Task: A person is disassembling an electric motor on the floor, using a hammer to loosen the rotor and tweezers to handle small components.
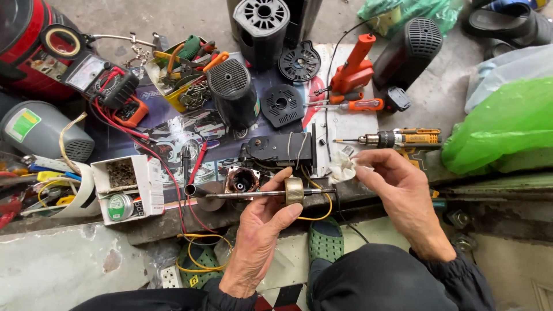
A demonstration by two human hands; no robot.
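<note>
Two hands work: left hand [262,222] grips a left-right steel shaft with brass collar [294,190], right hand [397,184] pinches a crumpled white rag [343,167] beside its right end.

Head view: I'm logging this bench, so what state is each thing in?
Left hand: holds the metal shaft level, thumb on its brass piece.
Right hand: pinches a crumpled white rag beside the shaft's end.
Cordless drill: lying on its side, bit fitted.
Orange screwdriver: lying flat.
Small white box: open, round tin inside.
Black motor housing: standing, grille up.
</note>
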